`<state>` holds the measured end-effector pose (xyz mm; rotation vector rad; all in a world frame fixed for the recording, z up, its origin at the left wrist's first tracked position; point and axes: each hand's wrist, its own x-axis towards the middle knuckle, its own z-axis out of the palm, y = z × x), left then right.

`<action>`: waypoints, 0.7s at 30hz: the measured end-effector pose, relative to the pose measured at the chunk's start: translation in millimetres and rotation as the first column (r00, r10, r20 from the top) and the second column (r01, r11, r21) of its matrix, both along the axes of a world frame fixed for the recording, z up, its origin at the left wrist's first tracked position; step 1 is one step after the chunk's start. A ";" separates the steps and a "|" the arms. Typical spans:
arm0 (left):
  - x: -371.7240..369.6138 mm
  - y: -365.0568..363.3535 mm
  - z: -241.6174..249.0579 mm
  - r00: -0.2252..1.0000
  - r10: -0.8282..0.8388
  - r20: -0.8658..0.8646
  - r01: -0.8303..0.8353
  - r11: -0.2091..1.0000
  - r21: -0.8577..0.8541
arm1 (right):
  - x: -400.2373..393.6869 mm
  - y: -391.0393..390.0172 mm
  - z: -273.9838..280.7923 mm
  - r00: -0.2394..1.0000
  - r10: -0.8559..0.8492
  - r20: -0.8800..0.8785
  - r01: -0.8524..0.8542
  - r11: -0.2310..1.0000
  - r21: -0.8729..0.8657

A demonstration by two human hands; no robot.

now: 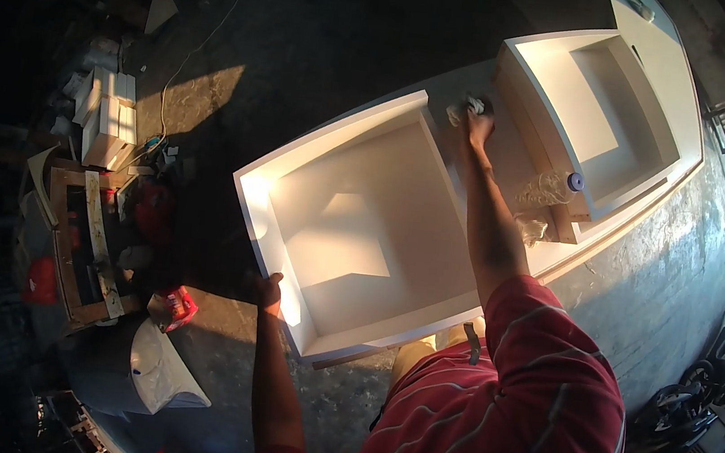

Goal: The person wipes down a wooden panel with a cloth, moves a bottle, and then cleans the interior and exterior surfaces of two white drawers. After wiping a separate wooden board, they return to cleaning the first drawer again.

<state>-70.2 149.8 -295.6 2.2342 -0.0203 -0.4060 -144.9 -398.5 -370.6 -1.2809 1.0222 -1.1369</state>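
Observation:
A large open white box like a drawer [337,156] lies before me with its hollow side up. My left hand [267,291] is closed round its left edge near the lower corner. Beyond its far right side, my right hand [479,127] grips a crumpled whitish rag [475,105] on the shaded surface between two boxes. The second white box [648,99] sits further right. Beside my right forearm, a clear plastic bottle [550,189] with a blue-purple cap lies by that box, with crumpled clear plastic [530,229] below it.
A white worktop [684,76] extends at the upper right. On the floor at left are stacked white pieces [110,119], a wooden frame [76,237], a red packet [178,307] and a cable [166,98]. A motorcycle [690,394] stands at far right.

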 end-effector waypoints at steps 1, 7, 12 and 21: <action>-3.0 -6.1 8.5 0.998 0.015 -0.061 -0.020 0.997 -0.077 | -15.6 1.5 14.1 0.997 -0.007 -0.074 0.000 0.996 -0.086; -1.6 -4.9 5.2 0.994 0.064 -0.087 -0.070 0.995 -0.066 | -29.2 46.1 91.0 0.979 -0.036 -0.199 -0.062 0.883 -0.465; 6.8 11.7 -24.9 0.998 0.037 -0.043 -0.038 0.999 -0.036 | 15.4 74.7 156.5 0.997 0.029 0.066 -0.002 0.929 -0.370; 14.6 24.2 -35.2 0.994 -0.027 -0.107 0.039 0.993 0.108 | 50.3 112.3 122.7 0.533 -0.043 -0.845 -0.765 0.403 -0.503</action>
